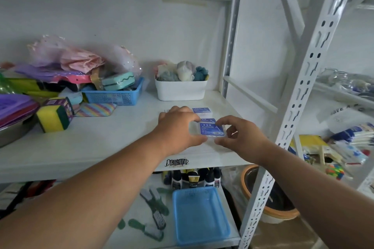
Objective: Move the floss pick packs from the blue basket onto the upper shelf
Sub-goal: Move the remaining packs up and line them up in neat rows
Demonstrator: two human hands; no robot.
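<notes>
A clear floss pick pack (212,130) with a blue label is held over the near right part of the upper shelf (91,143) by both hands. It is pinched at its left edge between the thumb and fingers of the left hand (178,127), and at its right edge between the thumb and fingers of the right hand (242,137). Whether the pack rests on the shelf or is just above it cannot be told. Just beyond it, a second pack (208,120) is partly hidden behind the held one, and a third pack (201,110) lies a little farther back on the shelf. The blue basket (199,213) is seen on the lower shelf, below the hands, with nothing visible inside it. Farther back on the upper shelf, a white bin (180,89) filled with soft bundles is placed against the wall. To its left, a blue mesh tray (115,96) heaped with coloured items is seen, and a yellow and green sponge (53,117) stands near the left.
</notes>
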